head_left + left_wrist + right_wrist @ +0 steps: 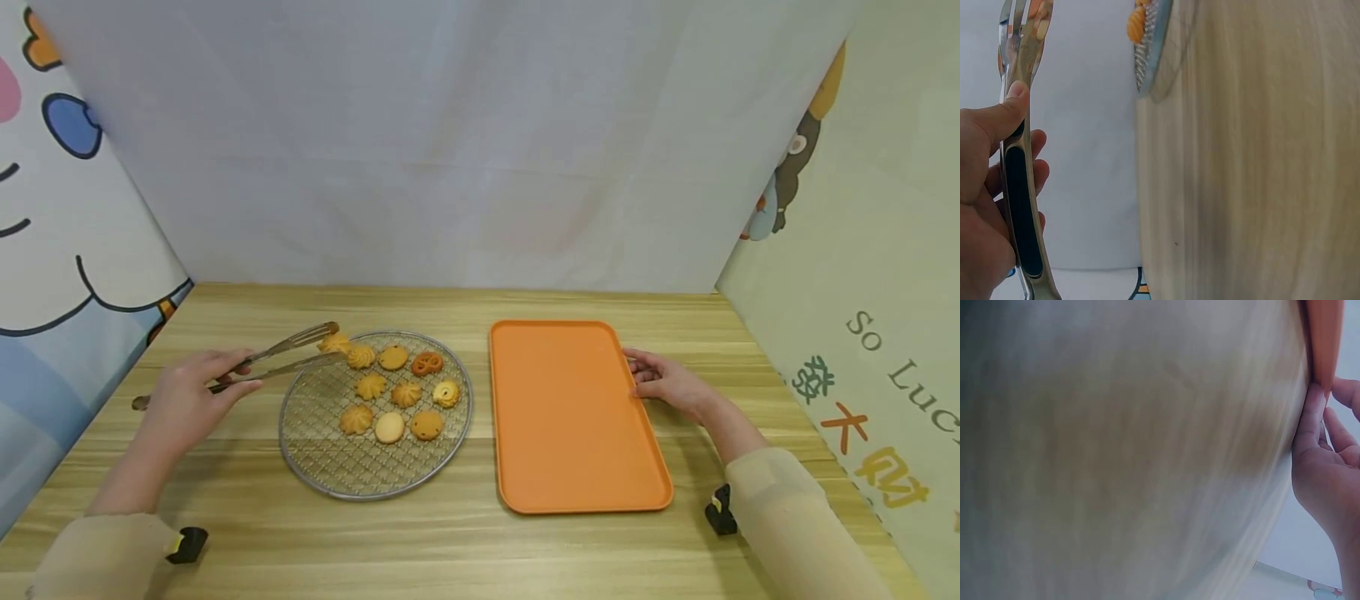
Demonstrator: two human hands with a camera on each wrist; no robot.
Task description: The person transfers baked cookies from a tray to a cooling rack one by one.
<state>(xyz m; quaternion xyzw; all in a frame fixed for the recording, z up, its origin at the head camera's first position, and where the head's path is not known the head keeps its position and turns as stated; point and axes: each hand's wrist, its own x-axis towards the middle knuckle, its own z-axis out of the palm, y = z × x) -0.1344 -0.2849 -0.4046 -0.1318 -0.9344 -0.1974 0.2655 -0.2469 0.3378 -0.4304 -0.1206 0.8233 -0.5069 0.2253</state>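
My left hand (191,392) grips a pair of metal tongs (296,339) with dark handle inlays, seen close up in the left wrist view. A golden cookie (334,343) sits between the tong tips, over the back left rim of a round wire rack (322,462). On the rack lie several cookies, among them a pretzel-shaped one (427,363), a round pale one (389,427) and a swirled one (446,393). My right hand (671,386) holds the right rim of a flat orange tray (577,417), thumb and fingers on either side of the edge in the right wrist view.
The rack and tray lie side by side on a wood-grain table (450,550). A pale cloth backdrop (450,167) stands behind, with printed panels on the left (75,233) and right (885,333).
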